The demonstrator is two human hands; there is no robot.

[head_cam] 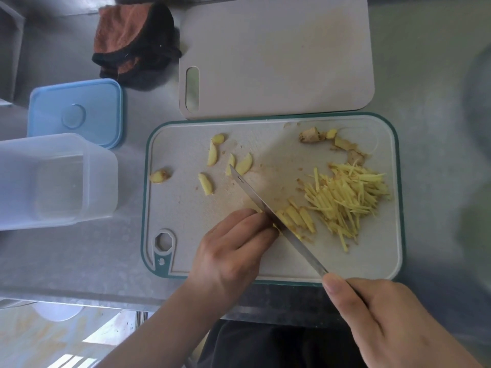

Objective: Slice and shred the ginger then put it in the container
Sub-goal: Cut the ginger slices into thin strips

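Ginger slices [295, 217] lie stacked near the front of the green-rimmed cutting board [273, 264], and the step in hand looks to be shredding them into matchsticks. The left hand [233, 251] has its grip closed down on the near end of the stack, fingers curled with the knuckles against the blade. The right hand [385, 314] has its grip wrapped round the handle of the knife [271, 211], thumb set at the base of the blade, which runs diagonally across the stack.

To do this well, keep the left fingertips tucked back so the flat of the blade rides the knuckles, and creep that hand backward in small, even steps so the shreds match the pile of shredded ginger [348, 200] just to the right. Cutting with a short forward glide should stop the slices skating apart.

More uncut slices [212, 158] are scattered towards the board's left, with peel trimmings [310, 135] at the far corner. The clear container [53, 181] stands open on the table left of the board, its blue lid [75, 110] beside it.
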